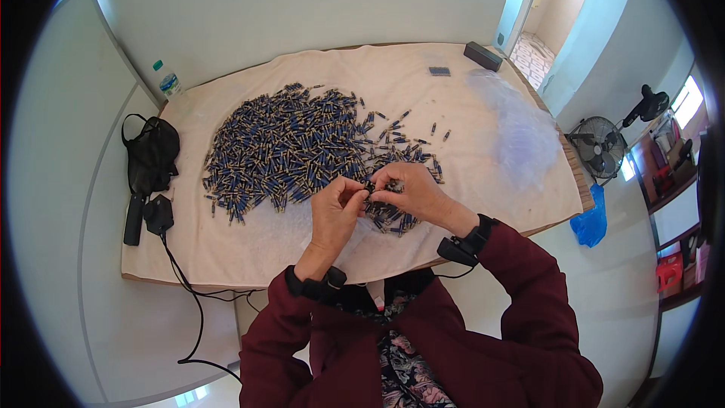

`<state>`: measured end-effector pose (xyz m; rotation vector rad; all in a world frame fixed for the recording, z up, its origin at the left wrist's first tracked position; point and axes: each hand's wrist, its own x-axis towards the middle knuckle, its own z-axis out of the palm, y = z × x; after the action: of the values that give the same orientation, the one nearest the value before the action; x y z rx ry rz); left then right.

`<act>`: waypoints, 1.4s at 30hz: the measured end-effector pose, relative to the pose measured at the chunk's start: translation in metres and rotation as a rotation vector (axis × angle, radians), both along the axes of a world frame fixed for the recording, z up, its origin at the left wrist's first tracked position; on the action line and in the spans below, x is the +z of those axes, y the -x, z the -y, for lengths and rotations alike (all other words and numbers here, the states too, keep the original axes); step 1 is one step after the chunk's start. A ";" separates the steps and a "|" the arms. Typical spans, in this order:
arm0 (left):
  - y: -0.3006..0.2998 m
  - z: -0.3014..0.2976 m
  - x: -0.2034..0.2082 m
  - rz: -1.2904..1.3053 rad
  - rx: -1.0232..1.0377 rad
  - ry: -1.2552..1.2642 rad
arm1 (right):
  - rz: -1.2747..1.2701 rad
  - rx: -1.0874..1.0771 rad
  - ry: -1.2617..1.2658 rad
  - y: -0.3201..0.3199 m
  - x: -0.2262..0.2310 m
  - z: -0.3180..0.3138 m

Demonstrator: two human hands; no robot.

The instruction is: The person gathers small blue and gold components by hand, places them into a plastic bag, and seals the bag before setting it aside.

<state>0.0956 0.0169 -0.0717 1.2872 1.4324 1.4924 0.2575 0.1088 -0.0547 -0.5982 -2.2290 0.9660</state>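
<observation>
My left hand (337,210) and my right hand (417,190) meet over the near right part of a big pile. Both are closed in a pinch, fingertips almost touching around something small and dark that I cannot make out. The pile (279,151) consists of many small slim cylinders, dark blue in the middle with gold-coloured ends. A smaller heap (396,221) of the same pieces lies under and beside my right hand, partly hidden by it. Several loose cylinders (433,128) are scattered to the right of the pile.
A cream cloth (249,257) covers the table. Clear plastic bags (525,136) lie at its right, a black box (483,56) and a small grey rectangle (439,71) at the back. At the left are a water bottle (168,80), a black mesh bag (151,155) and cables (198,310).
</observation>
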 end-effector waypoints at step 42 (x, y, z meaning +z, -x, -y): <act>0.007 0.030 0.011 0.279 -0.013 -0.142 | -0.361 0.003 0.793 0.011 0.006 0.051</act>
<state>0.0884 -0.0134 -0.0602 1.1147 1.1530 1.7145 0.2462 0.0574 -0.0484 -0.6785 -1.4830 1.8098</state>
